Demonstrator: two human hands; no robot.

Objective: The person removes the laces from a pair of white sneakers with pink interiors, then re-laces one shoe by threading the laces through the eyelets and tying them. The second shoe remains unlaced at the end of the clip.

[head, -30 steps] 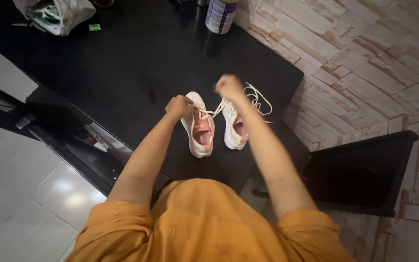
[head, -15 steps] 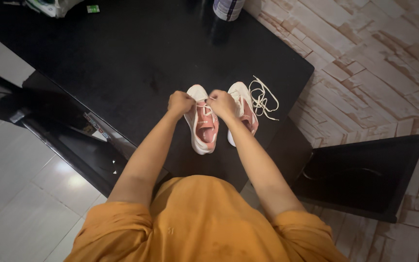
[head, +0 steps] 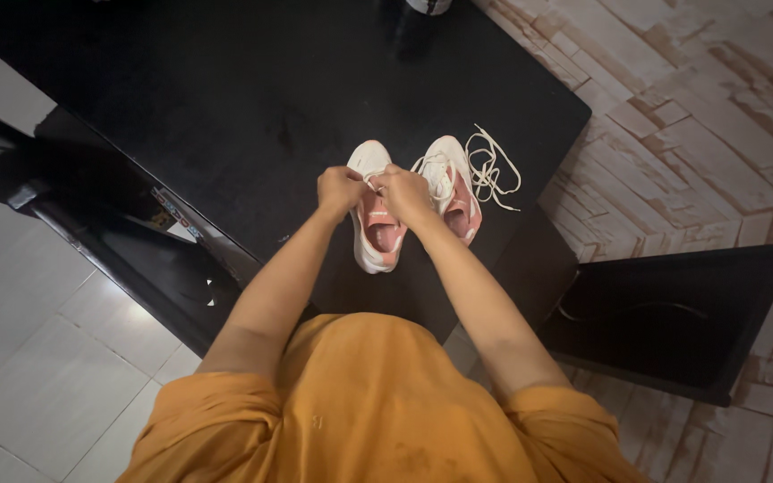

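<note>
Looking down, I see my left hand (head: 339,190) and right hand (head: 405,192) both curled closed over the front of the left-side shoe (head: 376,224), a white sneaker with a pink lining, each seeming to pinch its white lace (head: 374,182), though the fingers hide the exact grip. That shoe stands on the black table (head: 225,98), just beside its mate (head: 452,188), whose loose lace (head: 492,168) lies tangled on the tabletop near the right edge, by the pale stone-tiled wall (head: 709,116).
</note>
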